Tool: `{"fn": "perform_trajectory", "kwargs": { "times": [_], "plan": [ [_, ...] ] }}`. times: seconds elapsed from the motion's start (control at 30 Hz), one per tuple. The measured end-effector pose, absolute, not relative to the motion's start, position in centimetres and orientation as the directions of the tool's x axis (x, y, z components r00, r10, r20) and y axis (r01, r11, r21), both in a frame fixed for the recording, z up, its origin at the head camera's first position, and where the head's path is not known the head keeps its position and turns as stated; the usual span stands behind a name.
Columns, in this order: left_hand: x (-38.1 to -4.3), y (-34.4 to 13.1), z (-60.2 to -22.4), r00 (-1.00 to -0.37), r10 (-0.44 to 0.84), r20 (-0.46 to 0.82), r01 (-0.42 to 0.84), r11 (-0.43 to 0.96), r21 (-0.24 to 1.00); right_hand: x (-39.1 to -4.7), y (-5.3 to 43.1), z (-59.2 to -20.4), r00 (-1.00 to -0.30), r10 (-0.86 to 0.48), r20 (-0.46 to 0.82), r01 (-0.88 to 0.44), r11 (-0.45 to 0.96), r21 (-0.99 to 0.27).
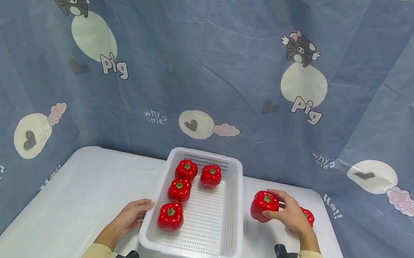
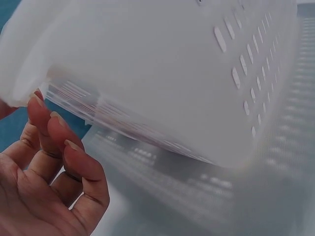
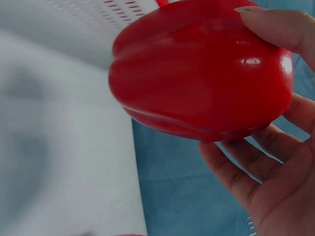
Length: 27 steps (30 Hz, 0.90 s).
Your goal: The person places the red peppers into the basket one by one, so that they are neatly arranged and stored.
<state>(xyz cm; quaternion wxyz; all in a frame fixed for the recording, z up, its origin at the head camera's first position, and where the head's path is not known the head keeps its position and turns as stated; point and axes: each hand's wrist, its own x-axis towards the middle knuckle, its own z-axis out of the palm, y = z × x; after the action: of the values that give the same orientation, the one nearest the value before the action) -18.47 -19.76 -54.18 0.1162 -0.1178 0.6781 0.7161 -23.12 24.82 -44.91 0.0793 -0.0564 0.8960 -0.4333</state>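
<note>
My right hand point(image 1: 292, 214) holds a glossy red bell pepper point(image 1: 265, 206) to the right of a white plastic basket point(image 1: 236, 239). In the right wrist view the thumb lies on one side of the bell pepper point(image 3: 197, 73) and the fingers on the other, with the pepper raised off the table. My left hand point(image 1: 130, 215) is at the basket's left side. In the left wrist view its curled fingers point(image 2: 86, 164) are at the rim of the basket point(image 2: 147, 64), with the thumb mostly hidden. Several red bell peppers, one of them nearest me point(image 1: 171, 216), sit in the basket's left and back parts.
Another red bell pepper point(image 1: 308, 216) lies at the table's right side, partly hidden behind my right hand. A white cloth covers the table point(image 1: 107, 185). Behind it hangs a blue curtain point(image 1: 215, 80) with pig prints.
</note>
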Motion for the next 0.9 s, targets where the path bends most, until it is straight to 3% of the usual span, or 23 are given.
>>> {"fn": "perform_trajectory", "kwargs": {
  "times": [0.47,0.9],
  "plan": [
    [-18.4,-19.6,-54.3,-0.942,-0.03,-0.334,-0.332,-0.06,0.941,-23.8,24.0,-42.2,-0.946,-0.323,-0.031,-0.186,0.616,-0.766],
    [-18.3,-19.7,-54.2,-0.95,-0.005,-0.313,-0.313,-0.045,0.949,-25.1,20.5,-41.0,-0.919,-0.394,-0.034,-0.23,0.602,-0.765]
  ]
}}
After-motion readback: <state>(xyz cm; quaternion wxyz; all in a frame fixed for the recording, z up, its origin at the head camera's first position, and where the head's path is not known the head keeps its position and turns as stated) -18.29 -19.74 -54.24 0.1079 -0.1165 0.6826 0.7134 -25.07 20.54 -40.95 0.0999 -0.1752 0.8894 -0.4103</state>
